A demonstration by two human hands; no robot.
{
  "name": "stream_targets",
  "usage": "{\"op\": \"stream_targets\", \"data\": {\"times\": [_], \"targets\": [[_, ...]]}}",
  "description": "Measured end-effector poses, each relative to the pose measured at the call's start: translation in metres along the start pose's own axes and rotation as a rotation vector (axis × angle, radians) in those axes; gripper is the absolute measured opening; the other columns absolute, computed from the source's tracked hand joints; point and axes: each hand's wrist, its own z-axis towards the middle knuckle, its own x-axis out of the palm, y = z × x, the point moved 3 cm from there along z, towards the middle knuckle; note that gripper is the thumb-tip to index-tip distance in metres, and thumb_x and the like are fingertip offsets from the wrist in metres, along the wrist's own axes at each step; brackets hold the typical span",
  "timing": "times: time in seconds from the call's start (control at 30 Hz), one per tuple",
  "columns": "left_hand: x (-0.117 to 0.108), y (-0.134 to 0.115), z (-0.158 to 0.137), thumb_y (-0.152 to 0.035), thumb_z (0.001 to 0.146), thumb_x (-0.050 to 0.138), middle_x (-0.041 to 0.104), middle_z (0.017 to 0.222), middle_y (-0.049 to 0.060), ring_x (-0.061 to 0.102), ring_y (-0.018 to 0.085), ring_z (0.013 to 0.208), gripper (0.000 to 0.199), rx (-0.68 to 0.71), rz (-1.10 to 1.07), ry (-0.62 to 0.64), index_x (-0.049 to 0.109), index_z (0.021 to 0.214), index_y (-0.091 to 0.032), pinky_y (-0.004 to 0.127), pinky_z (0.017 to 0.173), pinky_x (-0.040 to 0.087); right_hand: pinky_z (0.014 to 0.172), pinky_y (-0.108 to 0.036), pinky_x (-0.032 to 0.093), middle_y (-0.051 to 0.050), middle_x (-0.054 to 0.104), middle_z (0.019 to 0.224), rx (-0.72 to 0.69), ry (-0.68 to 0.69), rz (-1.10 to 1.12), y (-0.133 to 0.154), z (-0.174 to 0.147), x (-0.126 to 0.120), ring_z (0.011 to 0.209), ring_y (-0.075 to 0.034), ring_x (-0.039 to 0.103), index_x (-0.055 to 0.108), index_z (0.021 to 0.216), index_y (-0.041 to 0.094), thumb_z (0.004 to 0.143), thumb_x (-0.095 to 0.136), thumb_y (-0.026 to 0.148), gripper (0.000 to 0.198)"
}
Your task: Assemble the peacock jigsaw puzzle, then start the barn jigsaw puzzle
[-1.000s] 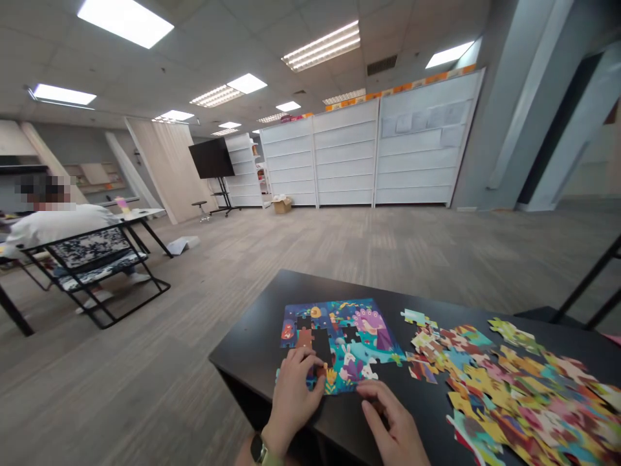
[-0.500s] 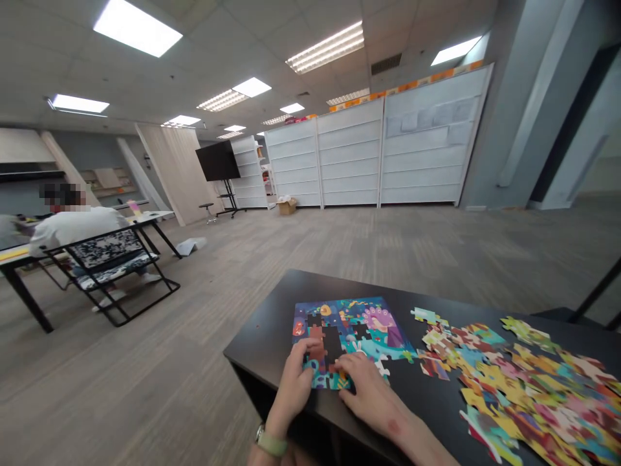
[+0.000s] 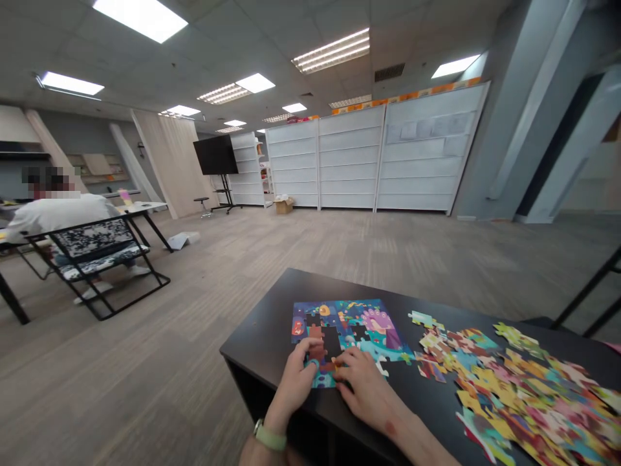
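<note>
A partly assembled jigsaw puzzle (image 3: 349,323), with a blue underwater-like picture, lies on the black table (image 3: 257,336). Dark gaps show in its middle and upper left. My left hand (image 3: 295,375) rests on its lower left, thumb and fingers apart, touching the reddish-brown section. At the lower edge, my right hand (image 3: 361,385) has its fingers bent down over a puzzle piece (image 3: 336,365) with a bit of orange; most of that piece is hidden under the fingertips. Just right of these fingers, a white-edged part of the puzzle sticks out.
Many loose puzzle pieces (image 3: 528,388) lie heaped on the table's right side. A smaller light-green piece (image 3: 423,319) is at the heap's left end. Further off, a person (image 3: 72,213) sits on a chair (image 3: 97,249) at another table. White shelving panels (image 3: 349,162) stand behind.
My right hand has shifted slightly, its fingers now covering the lower-right part of the puzzle that showed yellow before. The left hand stays nearly in place. The camera view has turned a little.
</note>
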Motion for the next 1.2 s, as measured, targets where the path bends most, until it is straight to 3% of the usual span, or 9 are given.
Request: {"op": "stream_targets", "data": {"times": [0.13,0.27,0.4,0.53,0.73,0.87,0.97,1.07,1.2], "targets": [[0.003,0.003,0.002,-0.006,0.065,0.046,0.072,0.114,0.006,0.064,0.023,0.112,0.053,-0.013,-0.019,-0.022,0.066,0.112,-0.018,0.037,0.102,0.048,0.1,-0.045,0.044,-0.004,0.074,0.109,-0.016,0.031,-0.018,0.008,-0.002,-0.001,0.114,-0.027,0.058,0.077,0.092,0.026,0.087,0.054,0.013,0.027],[0.002,0.006,0.004,-0.009,0.064,0.048,0.073,0.11,0.006,0.066,0.024,0.108,0.049,-0.001,-0.024,-0.065,0.069,0.108,-0.017,0.037,0.1,0.049,0.111,-0.051,0.04,-0.008,0.068,0.132,-0.056,0.06,-0.032,0.001,-0.01,0.001,0.132,-0.031,0.051,0.073,0.113,0.023,0.078,0.051,0.006,0.045],[-0.019,0.003,-0.004,-0.018,0.073,0.045,0.071,0.11,0.01,0.064,0.026,0.113,0.041,0.023,0.0,-0.246,0.066,0.107,-0.016,0.04,0.102,0.048,0.113,-0.049,0.043,-0.013,0.058,0.143,0.153,-0.251,-0.003,-0.048,-0.039,-0.02,0.135,-0.026,0.052,0.06,0.134,0.017,0.088,0.038,0.012,0.051],[-0.029,0.002,-0.037,-0.025,0.081,0.052,0.07,0.111,0.01,0.062,0.03,0.112,0.03,0.009,0.103,-0.346,0.07,0.105,-0.02,0.047,0.103,0.046,0.111,-0.054,0.045,-0.013,0.063,0.136,0.321,-0.427,-0.058,-0.091,-0.087,-0.033,0.13,-0.029,0.057,0.065,0.126,0.019,0.095,0.038,0.028,0.042],[0.011,0.027,-0.083,-0.025,0.088,0.055,0.062,0.139,0.008,0.054,0.035,0.129,0.04,0.111,0.744,-0.225,0.069,0.125,-0.031,0.061,0.108,0.04,0.105,-0.053,0.049,-0.008,0.065,0.139,0.175,-0.177,-0.191,-0.056,-0.109,-0.006,0.131,-0.033,0.057,0.067,0.129,0.025,0.094,0.05,0.029,0.04],[0.025,0.037,-0.088,-0.02,0.092,0.047,0.06,0.142,0.006,0.047,0.033,0.138,0.04,0.148,0.889,-0.284,0.068,0.125,-0.031,0.062,0.113,0.034,0.104,-0.05,0.05,-0.006,0.063,0.142,0.159,-0.101,-0.231,-0.034,-0.103,-0.003,0.133,-0.032,0.056,0.066,0.13,0.024,0.092,0.05,0.021,0.042],[0.041,0.023,-0.076,-0.018,0.089,0.05,0.062,0.139,0.005,0.041,0.035,0.141,0.037,0.15,0.908,-0.227,0.071,0.116,-0.03,0.064,0.111,0.034,0.103,-0.046,0.051,-0.003,0.06,0.145,0.068,-0.069,-0.229,-0.03,-0.101,-0.007,0.134,-0.03,0.055,0.064,0.131,0.027,0.091,0.051,0.018,0.043],[0.073,-0.004,-0.053,-0.015,0.085,0.052,0.063,0.137,0.004,0.044,0.034,0.139,0.041,0.168,0.862,-0.06,0.069,0.118,-0.032,0.062,0.11,0.037,0.101,-0.041,0.052,-0.003,0.06,0.144,-0.014,-0.133,-0.266,-0.033,-0.107,-0.007,0.13,-0.027,0.059,0.063,0.132,0.027,0.088,0.051,0.013,0.047],[0.119,-0.032,-0.022,-0.016,0.09,0.048,0.057,0.144,0.004,0.045,0.028,0.138,0.043,0.205,0.792,0.093,0.064,0.127,-0.03,0.053,0.113,0.039,0.096,-0.038,0.054,-0.007,0.068,0.135,0.028,-0.342,-0.377,-0.046,-0.132,-0.015,0.12,-0.025,0.066,0.066,0.125,0.022,0.088,0.052,0.013,0.041]]}}
